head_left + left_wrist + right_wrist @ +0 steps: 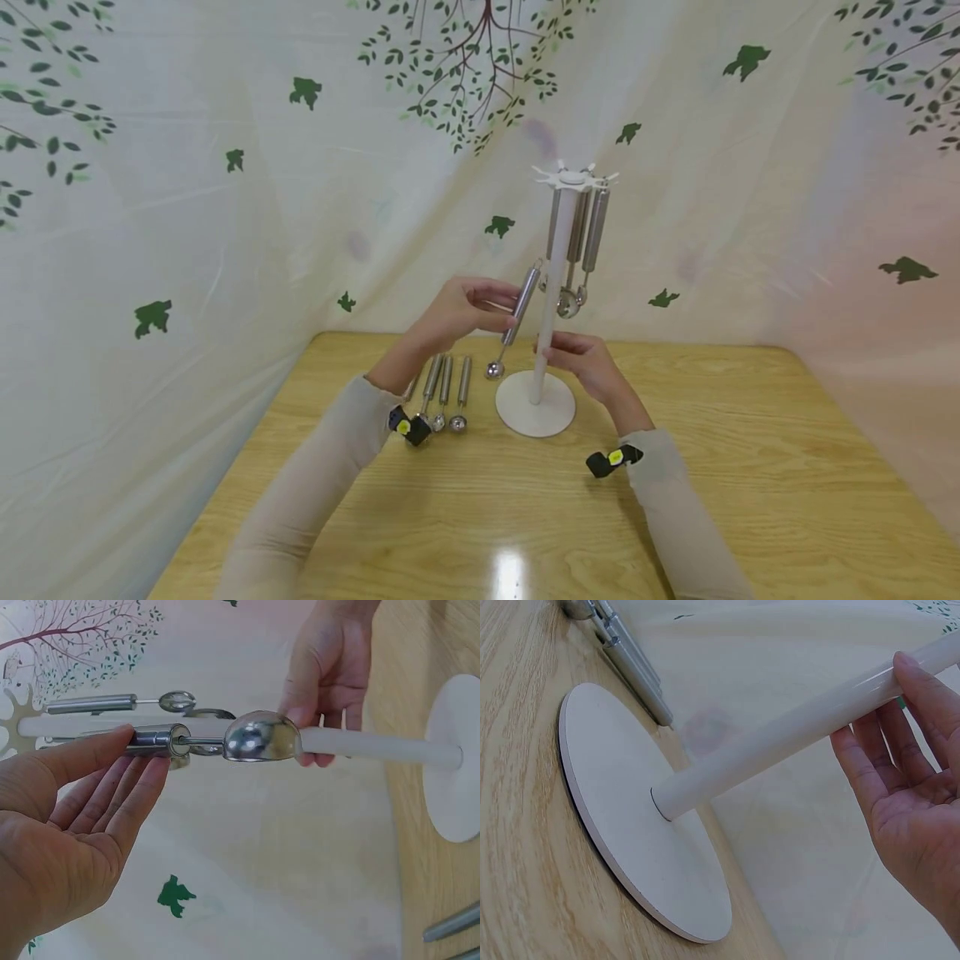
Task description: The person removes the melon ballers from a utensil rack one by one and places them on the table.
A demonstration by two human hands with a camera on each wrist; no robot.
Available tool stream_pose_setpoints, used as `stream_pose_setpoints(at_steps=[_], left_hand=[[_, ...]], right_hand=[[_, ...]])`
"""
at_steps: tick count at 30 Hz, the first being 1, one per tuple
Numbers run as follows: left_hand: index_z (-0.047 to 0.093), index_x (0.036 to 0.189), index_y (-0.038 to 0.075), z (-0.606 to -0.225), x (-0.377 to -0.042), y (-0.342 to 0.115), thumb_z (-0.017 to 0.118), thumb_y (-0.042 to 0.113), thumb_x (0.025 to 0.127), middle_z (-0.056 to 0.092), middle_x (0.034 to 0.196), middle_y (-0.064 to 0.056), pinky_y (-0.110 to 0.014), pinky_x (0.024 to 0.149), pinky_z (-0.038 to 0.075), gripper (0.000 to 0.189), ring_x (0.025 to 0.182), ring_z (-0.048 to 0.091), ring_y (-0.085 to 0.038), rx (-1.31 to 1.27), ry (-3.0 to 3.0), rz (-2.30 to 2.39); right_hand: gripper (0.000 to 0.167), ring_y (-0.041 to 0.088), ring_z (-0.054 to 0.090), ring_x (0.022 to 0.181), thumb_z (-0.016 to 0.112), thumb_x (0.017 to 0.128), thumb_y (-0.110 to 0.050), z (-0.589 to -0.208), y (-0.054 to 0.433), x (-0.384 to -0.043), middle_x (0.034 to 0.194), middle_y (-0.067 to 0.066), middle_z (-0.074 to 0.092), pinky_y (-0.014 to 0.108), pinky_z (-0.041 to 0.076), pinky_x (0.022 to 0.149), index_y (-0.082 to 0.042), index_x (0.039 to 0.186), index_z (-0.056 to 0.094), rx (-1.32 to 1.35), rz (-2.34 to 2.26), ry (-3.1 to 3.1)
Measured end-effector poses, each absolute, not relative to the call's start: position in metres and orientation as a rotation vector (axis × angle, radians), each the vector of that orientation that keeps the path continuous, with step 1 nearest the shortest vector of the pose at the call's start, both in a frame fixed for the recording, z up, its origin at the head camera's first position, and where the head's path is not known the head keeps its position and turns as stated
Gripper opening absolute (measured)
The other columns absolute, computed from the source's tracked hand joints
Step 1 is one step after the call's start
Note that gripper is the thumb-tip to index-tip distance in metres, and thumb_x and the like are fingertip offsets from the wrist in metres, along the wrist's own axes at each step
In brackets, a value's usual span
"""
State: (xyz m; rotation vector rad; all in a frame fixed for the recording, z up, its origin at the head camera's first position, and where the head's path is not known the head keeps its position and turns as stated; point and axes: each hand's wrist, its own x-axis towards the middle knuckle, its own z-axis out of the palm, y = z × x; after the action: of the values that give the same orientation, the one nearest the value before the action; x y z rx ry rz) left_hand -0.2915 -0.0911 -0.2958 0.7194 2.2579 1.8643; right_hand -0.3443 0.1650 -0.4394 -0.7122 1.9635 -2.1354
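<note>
My left hand (468, 312) pinches the handle of a steel scoop (522, 304) between thumb and fingers. In the left wrist view the scoop's round bowl (261, 736) shows at the end of a thin neck. The scoop is tilted, bowl down, just left of a white rotating-style stand (556, 275) with hooked arms on top. With thumb and fingertips, my right hand (588, 367) grips the stand's pole (772, 754) above its round base (630, 795). Several steel utensils (596, 229) hang from the stand's far and right arms.
Several more steel scoops (463, 383) lie side by side on the wooden table (465, 508), left of the base and partly behind the left wrist. A pale cloth backdrop (405, 208) with printed leaves and birds hangs behind the table.
</note>
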Motion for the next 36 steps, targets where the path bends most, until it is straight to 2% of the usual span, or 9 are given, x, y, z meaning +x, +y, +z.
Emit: stream_pose_setpoints(at_steps=[3,7,10,19,23,29,33,36], left_hand=[[0.065,0.129,-0.003,-0.305,-0.291,-0.104,0.075,-0.004,0.088,0.07,0.125,-0.022,-0.038,0.092,0.062,0.043,0.098,0.075,-0.022,0.659,2.286,1.835],[0.065,0.129,-0.003,-0.322,-0.293,-0.123,0.075,-0.004,0.088,0.07,0.125,-0.023,-0.039,0.091,0.062,0.042,0.095,0.075,-0.019,0.572,2.305,1.832],[0.065,0.129,-0.004,-0.337,-0.296,-0.139,0.074,-0.005,0.088,0.069,0.125,-0.024,-0.037,0.09,0.063,0.042,0.093,0.074,-0.016,0.507,2.308,1.851],[0.06,0.136,-0.002,-0.373,-0.3,-0.188,0.075,0.002,0.09,0.067,0.131,-0.023,-0.035,0.089,0.063,0.049,0.094,0.073,-0.013,0.349,2.337,1.871],[0.058,0.138,-0.004,-0.384,-0.3,-0.207,0.074,0.003,0.091,0.066,0.131,-0.024,-0.036,0.092,0.062,0.05,0.097,0.073,-0.014,0.273,2.35,1.843],[0.056,0.14,-0.004,-0.394,-0.299,-0.229,0.072,0.003,0.093,0.063,0.135,-0.025,-0.038,0.095,0.061,0.051,0.104,0.073,-0.021,0.104,2.363,1.827],[0.055,0.141,-0.006,-0.401,-0.301,-0.241,0.071,0.003,0.094,0.063,0.135,-0.025,-0.037,0.094,0.061,0.051,0.097,0.073,-0.015,0.028,2.373,1.828],[0.053,0.141,-0.007,-0.407,-0.302,-0.249,0.07,0.001,0.094,0.062,0.136,-0.027,-0.037,0.094,0.061,0.05,0.093,0.073,-0.011,0.003,2.359,1.843]], right_hand=[[0.043,0.011,0.071,0.108,0.065,0.098,-0.002,-0.439,0.165,-0.345,0.111,0.003,0.078,0.026,0.059,0.096,0.017,0.134,0.053,-0.712,-2.134,1.95],[0.038,0.011,0.072,0.107,0.065,0.097,-0.001,-0.44,0.164,-0.345,0.108,-0.003,0.078,0.027,0.059,0.096,0.014,0.131,0.059,-0.73,-2.15,1.931],[0.034,0.012,0.072,0.108,0.066,0.097,-0.001,-0.441,0.165,-0.345,0.109,-0.001,0.078,0.027,0.059,0.096,0.011,0.129,0.063,-0.752,-2.163,1.924],[0.036,0.011,0.071,0.108,0.064,0.098,0.0,-0.441,0.165,-0.345,0.107,-0.006,0.077,0.026,0.059,0.096,0.014,0.131,0.059,-0.739,-2.157,1.929],[0.033,0.011,0.071,0.108,0.063,0.098,0.001,-0.439,0.165,-0.345,0.108,-0.003,0.077,0.026,0.059,0.096,0.01,0.13,0.062,-0.708,-2.148,1.935],[0.041,0.012,0.071,0.107,0.063,0.099,0.001,-0.438,0.164,-0.345,0.111,0.002,0.077,0.027,0.059,0.096,0.018,0.134,0.053,-0.714,-2.142,1.941],[0.04,0.012,0.072,0.107,0.064,0.098,-0.001,-0.439,0.164,-0.344,0.11,0.002,0.077,0.027,0.059,0.096,0.018,0.132,0.054,-0.719,-2.144,1.953],[0.033,0.013,0.071,0.108,0.066,0.098,-0.003,-0.44,0.165,-0.345,0.112,0.007,0.077,0.028,0.059,0.097,0.01,0.128,0.064,-0.729,-2.147,1.953]])
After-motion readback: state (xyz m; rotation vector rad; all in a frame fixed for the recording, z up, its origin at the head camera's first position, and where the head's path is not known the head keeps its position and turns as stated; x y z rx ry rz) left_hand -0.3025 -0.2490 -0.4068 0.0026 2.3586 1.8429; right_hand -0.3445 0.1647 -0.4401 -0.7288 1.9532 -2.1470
